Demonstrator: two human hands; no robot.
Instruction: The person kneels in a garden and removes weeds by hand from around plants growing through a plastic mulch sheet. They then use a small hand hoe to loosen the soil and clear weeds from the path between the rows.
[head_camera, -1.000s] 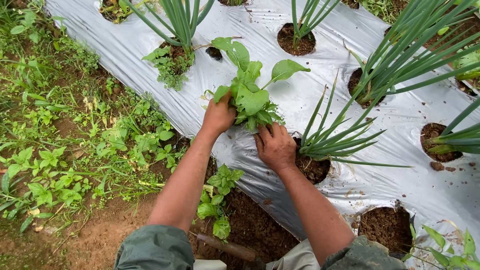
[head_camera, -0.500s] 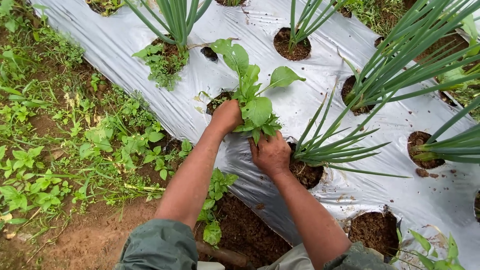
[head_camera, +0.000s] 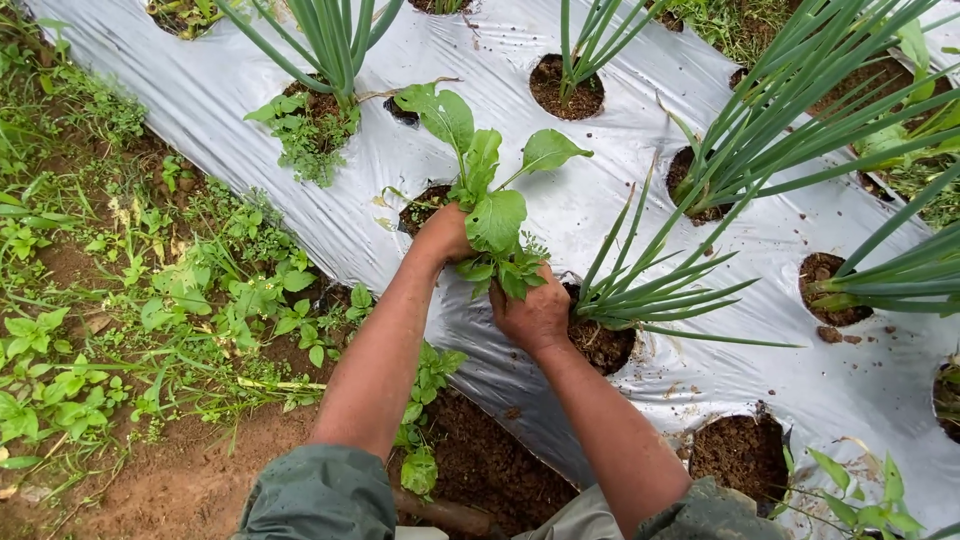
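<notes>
Both hands shifted slightly left | left hand (head_camera: 441, 236) fingers clamped on leafy weed (head_camera: 492, 215) | right hand (head_camera: 531, 312) fingers curled at its base

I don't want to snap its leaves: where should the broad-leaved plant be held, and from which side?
Hold the broad-leaved plant low, where its stems bunch at the hole in the plastic sheet, coming from the near side, as the left hand does. The leaves fan up and away, so the base is probably firmest.

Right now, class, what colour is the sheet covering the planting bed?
Shiny silver-grey: the plastic sheet, punched with round soil holes, shows best in the head view.
</notes>
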